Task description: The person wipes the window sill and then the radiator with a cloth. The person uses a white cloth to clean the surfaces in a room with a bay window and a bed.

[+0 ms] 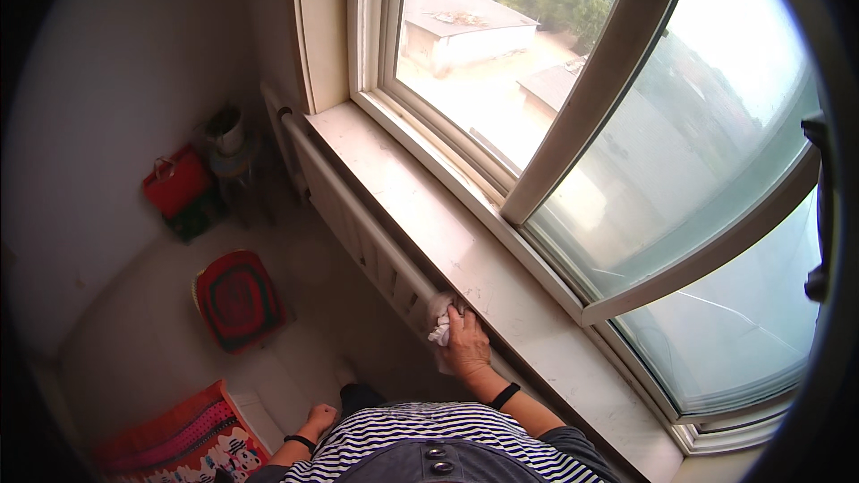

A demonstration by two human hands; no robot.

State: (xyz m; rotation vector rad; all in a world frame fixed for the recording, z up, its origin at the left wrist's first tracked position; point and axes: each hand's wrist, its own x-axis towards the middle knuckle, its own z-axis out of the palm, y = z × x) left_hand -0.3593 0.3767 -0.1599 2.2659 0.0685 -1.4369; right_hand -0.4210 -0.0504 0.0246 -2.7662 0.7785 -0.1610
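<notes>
My right hand (466, 347) grips a crumpled whitish cloth (440, 328) and presses it on the top of a white radiator (376, 248), just below the edge of the windowsill (429, 208). A black band is round that wrist. Near my body at the lower left, my left hand (322, 417) is curled with nothing visible in it, and a dark band is round its wrist too. The sill bears small dark marks. Above it stands a sliding window with a pale frame (443, 147).
A stool with a red and green cover (241, 302) stands on the floor at left. Behind it are a red bag (176, 181) and a potted plant (225, 130) on a stand. A red patterned cloth (181, 436) lies at the lower left. The radiator pipe (287, 114) runs near the corner.
</notes>
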